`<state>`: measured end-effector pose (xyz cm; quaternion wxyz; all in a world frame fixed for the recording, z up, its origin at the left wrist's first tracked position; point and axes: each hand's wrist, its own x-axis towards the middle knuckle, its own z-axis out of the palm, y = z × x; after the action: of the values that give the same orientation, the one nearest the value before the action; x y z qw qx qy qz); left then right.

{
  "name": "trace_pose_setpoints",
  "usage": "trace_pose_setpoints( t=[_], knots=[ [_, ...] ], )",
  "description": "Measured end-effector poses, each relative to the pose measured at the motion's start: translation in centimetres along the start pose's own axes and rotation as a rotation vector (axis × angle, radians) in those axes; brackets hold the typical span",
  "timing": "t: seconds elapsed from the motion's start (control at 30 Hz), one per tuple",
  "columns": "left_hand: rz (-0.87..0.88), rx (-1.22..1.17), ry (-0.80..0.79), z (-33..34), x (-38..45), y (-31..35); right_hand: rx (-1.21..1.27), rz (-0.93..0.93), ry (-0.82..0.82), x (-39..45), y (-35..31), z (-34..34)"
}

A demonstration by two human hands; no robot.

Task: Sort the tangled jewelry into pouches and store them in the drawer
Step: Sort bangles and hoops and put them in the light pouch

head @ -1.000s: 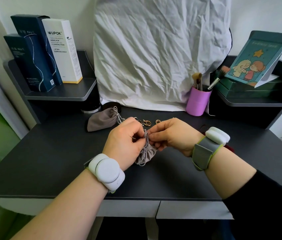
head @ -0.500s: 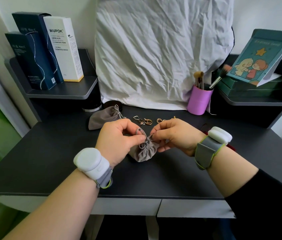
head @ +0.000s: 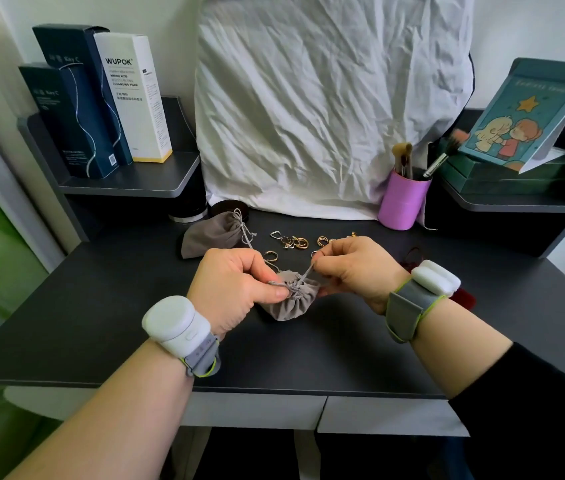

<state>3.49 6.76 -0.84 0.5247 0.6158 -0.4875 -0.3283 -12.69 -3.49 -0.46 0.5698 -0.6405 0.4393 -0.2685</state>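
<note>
The pouch sits on the table between both hands, mouth gathered. Left hand and right hand each pinch a cord end. Best pull evenly outward to cinch it. Rings lie just beyond the fingers; the pouch's contents are hidden.

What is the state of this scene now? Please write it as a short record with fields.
left hand: pinches drawstring at the pouch mouth
right hand: pulls the other drawstring end
grey pouch: on the desk, mouth gathered nearly closed
second pouch: lies tied, behind left hand
loose rings: still on desk, unsorted
drawers: both shut
</note>
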Motion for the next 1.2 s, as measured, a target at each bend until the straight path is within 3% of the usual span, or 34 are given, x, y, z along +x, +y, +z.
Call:
trace_pose_setpoints(
  t=[0.3, 0.63, 0.83, 1.07, 1.2],
  knots=[
    [0.013, 0.020, -0.009, 0.1, 0.2, -1.1, 0.009, 0.029, 0.019, -0.1, 0.2, 0.2],
    [0.205, 0.647, -0.188, 1.0, -0.1, -1.7, 0.022, 0.020, -0.033, -0.6, -0.4, 0.5],
    [0.239, 0.624, -0.132, 0.8, -0.2, -1.7, -0.017, -0.021, -0.036, -0.8, -0.3, 0.6],
    [0.180, 0.529, -0.049, -1.0, -1.0, -2.2, -0.222, -0.127, -0.047, -0.4, 0.3, 1.9],
    [0.123, 0.565, 0.013, -2.1, -1.3, -2.6, -0.424, -0.187, 0.026, 0.3, 0.7, 2.1]
  ],
)
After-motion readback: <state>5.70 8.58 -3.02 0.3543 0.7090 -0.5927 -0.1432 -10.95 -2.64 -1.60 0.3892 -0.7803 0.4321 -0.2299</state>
